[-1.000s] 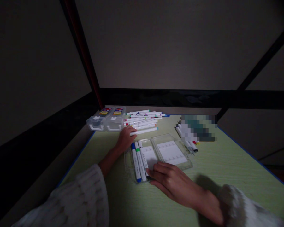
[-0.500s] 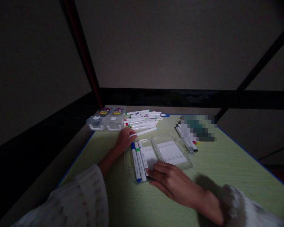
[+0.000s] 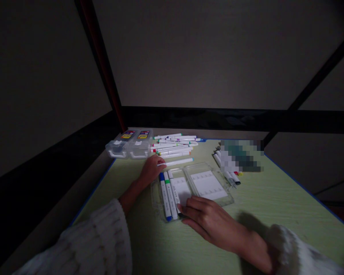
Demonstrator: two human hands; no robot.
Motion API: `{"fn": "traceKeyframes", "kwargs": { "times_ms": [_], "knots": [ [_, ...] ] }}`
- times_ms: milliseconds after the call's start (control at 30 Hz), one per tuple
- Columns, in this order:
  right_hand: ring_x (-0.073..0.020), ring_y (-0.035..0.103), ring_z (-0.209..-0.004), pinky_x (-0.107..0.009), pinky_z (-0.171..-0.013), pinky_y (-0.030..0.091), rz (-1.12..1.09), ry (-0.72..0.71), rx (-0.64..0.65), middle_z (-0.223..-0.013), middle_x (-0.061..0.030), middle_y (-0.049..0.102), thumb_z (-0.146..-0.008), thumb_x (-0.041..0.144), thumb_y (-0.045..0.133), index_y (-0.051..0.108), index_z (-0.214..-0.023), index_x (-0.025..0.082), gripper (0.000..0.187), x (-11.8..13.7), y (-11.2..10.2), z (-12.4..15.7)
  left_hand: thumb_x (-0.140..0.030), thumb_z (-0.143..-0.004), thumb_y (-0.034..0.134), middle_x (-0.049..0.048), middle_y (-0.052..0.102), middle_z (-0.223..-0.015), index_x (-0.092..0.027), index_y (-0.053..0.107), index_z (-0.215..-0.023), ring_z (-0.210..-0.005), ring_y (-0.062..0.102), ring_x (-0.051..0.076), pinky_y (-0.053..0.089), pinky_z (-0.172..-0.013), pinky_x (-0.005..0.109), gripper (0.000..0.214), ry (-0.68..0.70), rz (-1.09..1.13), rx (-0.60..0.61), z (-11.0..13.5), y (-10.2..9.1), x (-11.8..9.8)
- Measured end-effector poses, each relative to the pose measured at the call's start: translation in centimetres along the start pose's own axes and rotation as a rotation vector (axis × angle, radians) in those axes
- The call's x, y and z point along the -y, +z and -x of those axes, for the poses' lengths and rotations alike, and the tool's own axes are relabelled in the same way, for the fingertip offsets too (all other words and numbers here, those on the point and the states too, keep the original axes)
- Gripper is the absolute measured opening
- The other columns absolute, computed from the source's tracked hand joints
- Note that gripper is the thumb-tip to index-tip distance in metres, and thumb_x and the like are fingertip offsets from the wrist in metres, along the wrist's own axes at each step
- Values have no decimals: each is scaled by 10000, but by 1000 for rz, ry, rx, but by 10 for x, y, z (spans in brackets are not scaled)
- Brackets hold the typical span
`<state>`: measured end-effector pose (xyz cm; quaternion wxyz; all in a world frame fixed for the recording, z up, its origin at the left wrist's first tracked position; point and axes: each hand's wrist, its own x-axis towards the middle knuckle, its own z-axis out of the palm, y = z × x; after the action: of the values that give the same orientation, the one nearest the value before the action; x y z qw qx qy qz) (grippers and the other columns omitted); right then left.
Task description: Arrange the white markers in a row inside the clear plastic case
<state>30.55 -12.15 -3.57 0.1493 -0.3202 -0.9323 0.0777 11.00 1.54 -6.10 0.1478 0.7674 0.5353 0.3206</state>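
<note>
In the head view, the only one, the left hand (image 3: 153, 168) pinches the near end of a white pen with a light-blue tip (image 3: 179, 162) between thumb and fingers, just left of the frame's centre. The right hand (image 3: 208, 218), lower centre, has its fingertips against the lower end of a dark-ended marker (image 3: 174, 190); whether they grip it or only rest there, I cannot tell.

That marker lies in the left half of an open clear case (image 3: 200, 167), beside a blue-capped marker (image 3: 165, 198) and a green-banded marker (image 3: 170, 194). Held by one end, the pen could swivel or slip from the fingers. Its long free part lies just in front of the loose pens (image 3: 174, 154) at upper centre, and a sideways sweep could knock them rolling. Uneven pressure from the right hand might slide the case or jostle the markers out of line.

Small dark lettering runs along the barrels in the case, too fine to read. The two plastic boxes (image 3: 140, 149), upper left, carry blue, red and yellow stickers (image 3: 143, 134); no brand is legible.
</note>
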Motion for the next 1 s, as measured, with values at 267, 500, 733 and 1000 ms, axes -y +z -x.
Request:
{"fn": "traceKeyframes", "kwargs": {
  "times_ms": [267,500,733,1000],
  "knots": [
    [-190,558,-807,-318,-721,462,3,-5,-12,-845,-71,612,-846,202,471,601,-1000,130,213,0,0,0,-128,-660,567,52,635,-749,-113,628,-693,-727,574,162,441,-709,276,71,10,-19,13,1,-4,-4],
    [-186,551,-779,-312,-699,471,42,8,-6,-826,-70,602,-857,210,456,588,-1047,120,248,1,0,-2,-149,-666,558,51,672,-752,-117,644,-701,-738,603,163,436,-719,261,98,-19,83,-44,2,-8,-9],
    [-196,538,-770,-327,-699,462,113,34,-42,-798,-75,589,-864,207,442,572,-1073,103,267,-3,5,-2,-191,-653,571,20,681,-715,-142,658,-676,-684,605,150,451,-666,246,102,-70,196,-191,2,-14,-15],
    [-193,512,-752,-325,-667,438,123,93,-52,-815,-83,559,-873,196,419,568,-1058,118,250,-9,4,-4,-233,-606,616,5,655,-595,-127,666,-702,-532,586,128,458,-542,231,152,-181,477,-242,-2,-8,-13]
  ]
}}
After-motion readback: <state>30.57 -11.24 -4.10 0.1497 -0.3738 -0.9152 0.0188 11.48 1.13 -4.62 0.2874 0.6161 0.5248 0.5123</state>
